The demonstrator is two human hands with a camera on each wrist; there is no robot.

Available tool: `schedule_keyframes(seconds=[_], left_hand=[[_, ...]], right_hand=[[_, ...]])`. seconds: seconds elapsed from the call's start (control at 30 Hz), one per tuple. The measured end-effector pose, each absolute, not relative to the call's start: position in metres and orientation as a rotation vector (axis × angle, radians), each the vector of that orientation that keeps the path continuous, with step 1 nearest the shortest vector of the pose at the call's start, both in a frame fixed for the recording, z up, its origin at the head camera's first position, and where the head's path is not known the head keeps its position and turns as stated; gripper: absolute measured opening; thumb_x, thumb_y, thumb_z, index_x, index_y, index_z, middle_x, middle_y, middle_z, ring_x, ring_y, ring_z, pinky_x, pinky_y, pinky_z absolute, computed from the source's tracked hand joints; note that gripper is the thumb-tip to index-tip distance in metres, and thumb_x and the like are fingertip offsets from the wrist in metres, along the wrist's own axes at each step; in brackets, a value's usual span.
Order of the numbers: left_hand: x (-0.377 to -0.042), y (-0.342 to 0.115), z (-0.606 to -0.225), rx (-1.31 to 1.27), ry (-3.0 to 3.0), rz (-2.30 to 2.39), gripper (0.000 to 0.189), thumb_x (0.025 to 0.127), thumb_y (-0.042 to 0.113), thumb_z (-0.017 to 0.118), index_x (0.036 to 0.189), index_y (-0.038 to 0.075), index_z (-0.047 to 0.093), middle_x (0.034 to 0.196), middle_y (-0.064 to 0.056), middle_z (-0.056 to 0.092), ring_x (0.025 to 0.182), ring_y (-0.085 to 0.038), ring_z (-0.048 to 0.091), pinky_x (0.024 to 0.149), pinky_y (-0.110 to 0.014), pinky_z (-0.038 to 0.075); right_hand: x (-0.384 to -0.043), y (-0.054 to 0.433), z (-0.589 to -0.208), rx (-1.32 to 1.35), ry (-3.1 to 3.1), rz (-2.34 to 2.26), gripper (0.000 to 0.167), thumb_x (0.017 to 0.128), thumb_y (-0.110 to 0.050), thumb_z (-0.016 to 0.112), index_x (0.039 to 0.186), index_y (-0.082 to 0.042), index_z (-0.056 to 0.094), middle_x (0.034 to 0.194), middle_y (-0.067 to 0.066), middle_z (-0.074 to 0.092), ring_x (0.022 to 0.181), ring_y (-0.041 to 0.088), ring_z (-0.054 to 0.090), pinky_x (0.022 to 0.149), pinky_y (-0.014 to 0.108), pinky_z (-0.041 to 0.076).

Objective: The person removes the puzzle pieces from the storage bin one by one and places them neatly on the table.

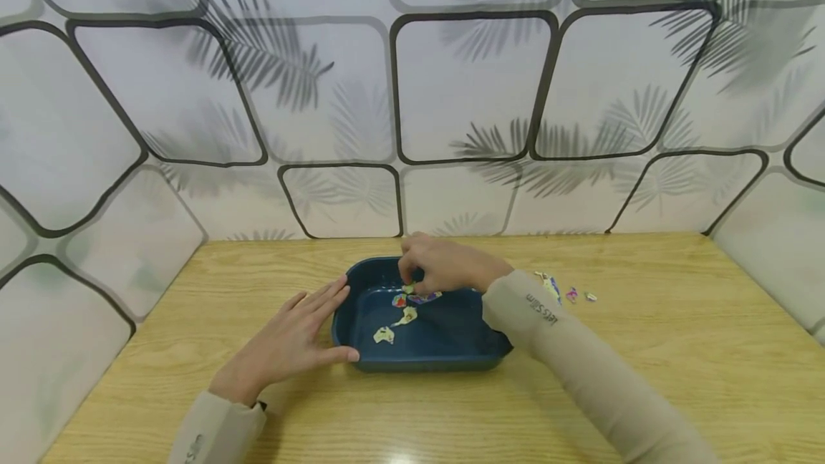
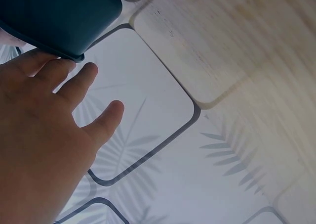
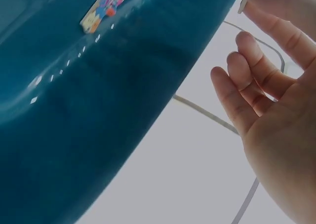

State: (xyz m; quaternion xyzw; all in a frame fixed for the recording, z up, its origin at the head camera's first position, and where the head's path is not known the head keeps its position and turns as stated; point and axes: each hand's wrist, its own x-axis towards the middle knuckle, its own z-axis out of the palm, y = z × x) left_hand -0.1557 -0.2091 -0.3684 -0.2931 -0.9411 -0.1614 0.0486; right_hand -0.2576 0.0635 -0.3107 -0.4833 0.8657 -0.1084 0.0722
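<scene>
A dark blue tray with raised walls sits on the table. My left hand rests its straight fingertips and thumb on the tray's left rim; in the left wrist view those fingers are spread against the wall. Over the tray's back part, my right hand pinches a small pale flat piece between thumb and forefinger. Inside the tray lie several small flat pieces with irregular outlines: a cream one, another cream one, a red-and-blue one, and a multicoloured one partly under the right hand.
Right of the tray, a long patterned piece, a pink-purple piece and a small pale piece lie on the wooden table. A patterned cloth wall stands behind and at both sides.
</scene>
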Motion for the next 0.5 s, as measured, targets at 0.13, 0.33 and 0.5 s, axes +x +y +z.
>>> schedule_keyframes(seconds=[0.13, 0.33, 0.5], left_hand=[[-0.156, -0.209, -0.368, -0.887, -2.876, -0.486, 0.101, 0.089, 0.073, 0.057, 0.151, -0.006, 0.042, 0.161, -0.017, 0.034, 0.143, -0.038, 0.039, 0.108, -0.068, 0.032], [-0.156, -0.209, -0.368, -0.878, -2.877, -0.499, 0.101, 0.088, 0.072, 0.059, 0.151, -0.005, 0.043, 0.161, -0.017, 0.035, 0.143, -0.037, 0.039, 0.109, -0.068, 0.031], [-0.155, -0.208, -0.367, -0.877, -2.881, -0.500, 0.102, 0.088, 0.073, 0.058, 0.151, -0.006, 0.042, 0.161, -0.017, 0.034, 0.143, -0.038, 0.038, 0.109, -0.068, 0.031]], right_hand=[[-0.258, 0.070, -0.307, -1.473, 2.618, -0.294, 0.008, 0.090, -0.011, 0.078, 0.086, -0.016, 0.073, 0.092, -0.002, 0.053, 0.087, 0.017, 0.046, 0.079, 0.033, 0.044], [-0.258, 0.081, -0.305, -1.460, 2.632, -0.306, 0.008, 0.089, -0.010, 0.077, 0.086, -0.015, 0.072, 0.091, -0.003, 0.053, 0.088, 0.018, 0.047, 0.080, 0.035, 0.045], [-0.257, 0.090, -0.301, -1.458, 2.642, -0.332, 0.008, 0.088, -0.010, 0.077, 0.087, -0.016, 0.072, 0.091, -0.001, 0.054, 0.087, 0.018, 0.045, 0.080, 0.037, 0.043]])
